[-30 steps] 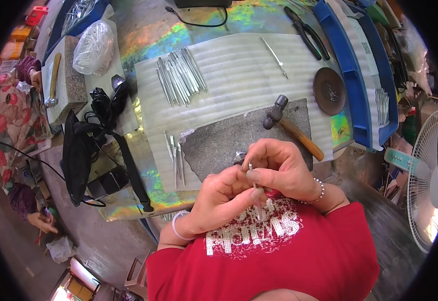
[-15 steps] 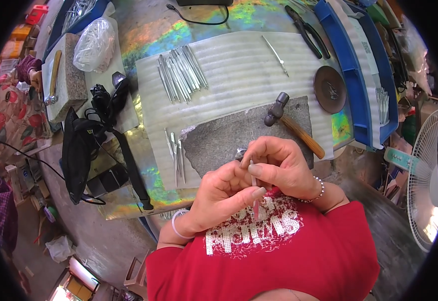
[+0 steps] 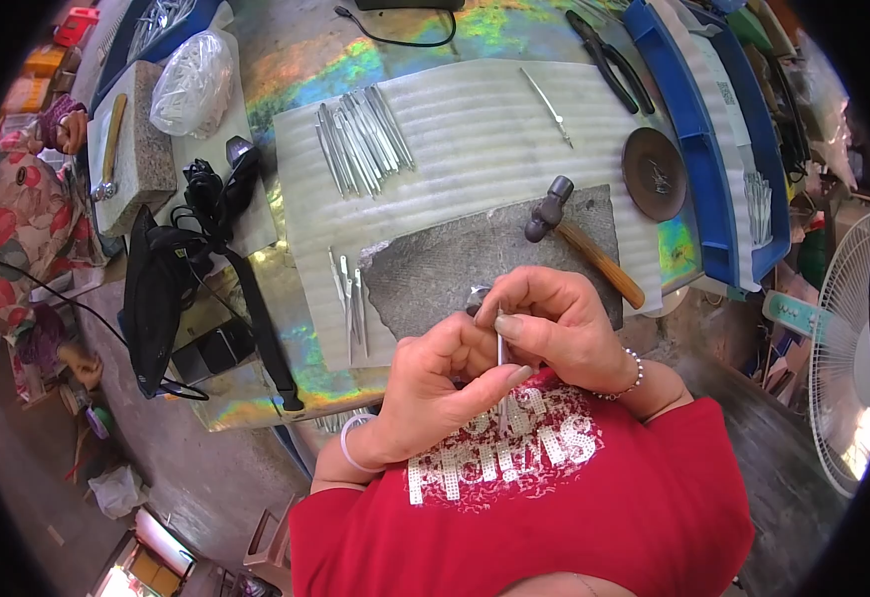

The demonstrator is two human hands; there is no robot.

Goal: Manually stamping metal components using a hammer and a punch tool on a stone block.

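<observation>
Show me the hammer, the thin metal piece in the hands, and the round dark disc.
hammer (image 3: 594, 254), head view, on its wooden handle
thin metal piece (image 3: 500, 348), head view, mid-shaft between the hands
round dark disc (image 3: 654, 171), head view, centre

The thin metal piece (image 3: 500, 348) is largely hidden inside both grips; its lower end is indistinguishable. The fan (image 3: 853, 348), right of the hammer (image 3: 579, 239), is cut off.

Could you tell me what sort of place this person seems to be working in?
Probably a small metalwork or hand-tool workshop. A wooden-handled hammer lies on a grey stone slab, a batch of slim metal tools sits on a white mat, and both hands hold a thin metal piece.
</observation>
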